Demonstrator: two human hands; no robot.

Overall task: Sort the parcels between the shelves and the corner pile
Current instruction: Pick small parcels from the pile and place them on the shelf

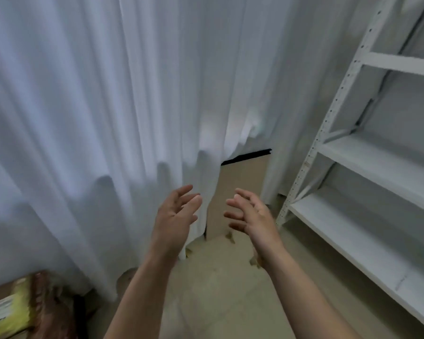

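- The parcels [15, 311] lie in the lower left corner of the view, at the foot of the curtain [83, 118]. A yellow-green one with a white label [1, 308] rests on brown cardboard; the rest is too blurred to tell apart.
- The left hand [174, 216] is raised in mid-air, palm turned inward, fingers [191, 204] loosely spread and gripping nothing.
- The right hand [252, 216] is raised just beside it, palm facing the left. Its fingers are likewise spread and slightly bent, and it too holds nothing.
- The hands are near each other but apart, well away from the parcels.
- The shelves [367, 167] — a white metal rack with punched uprights — stand along the right.
- The white curtain hangs in folds across the left and middle.
- Between curtain and shelves, a tan board [240, 189] with a black top edge stands in the corner.
- The floor [218, 277] is pale beige — a few small brown scraps lie near the board.
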